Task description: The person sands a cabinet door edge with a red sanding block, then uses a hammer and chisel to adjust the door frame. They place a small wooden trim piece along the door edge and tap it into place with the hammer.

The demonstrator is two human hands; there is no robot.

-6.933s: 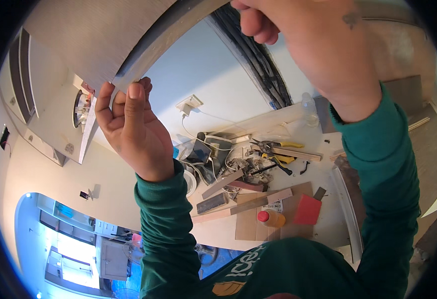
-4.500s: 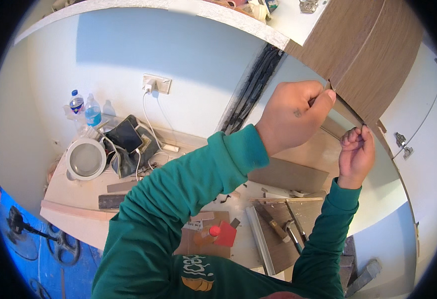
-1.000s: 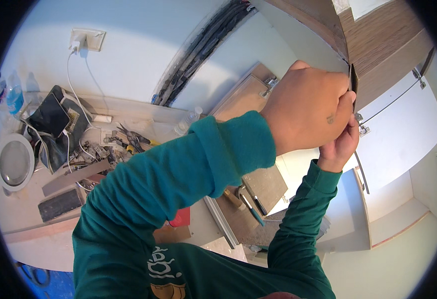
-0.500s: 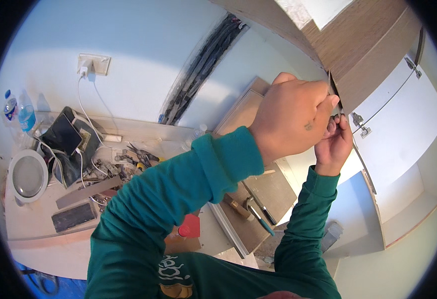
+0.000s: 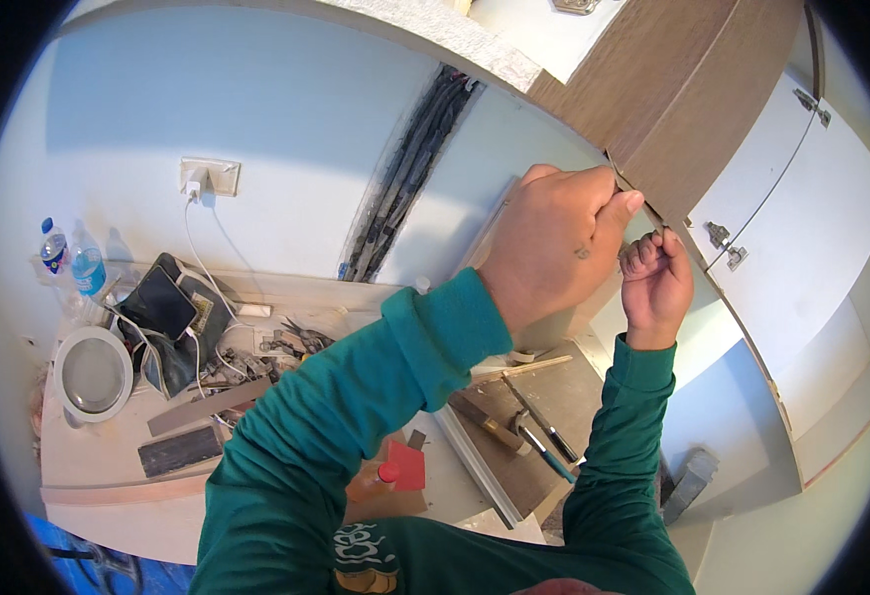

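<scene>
My left hand is closed in a fist, its thumb pressed on a thin, narrow strip under the edge of a wood-grain panel. Just to the right, my right hand has its fingers curled, thumb and fingertips pinching the strip's lower end. Most of the strip is hidden by the left fist, so its full length and material do not show. Beside the hands, to the right, are white cabinet doors with a metal hinge at the near edge.
On the worktop below lie a hammer, a metal channel, a black bar and pliers. Further left are a round lamp, a dark bag and plastic bottles. A charger is plugged into the wall.
My view has shifted, so the wall and worktop sit lower and further right. Both hands, still on the strip, have moved slightly left relative to the cabinet hinge.
</scene>
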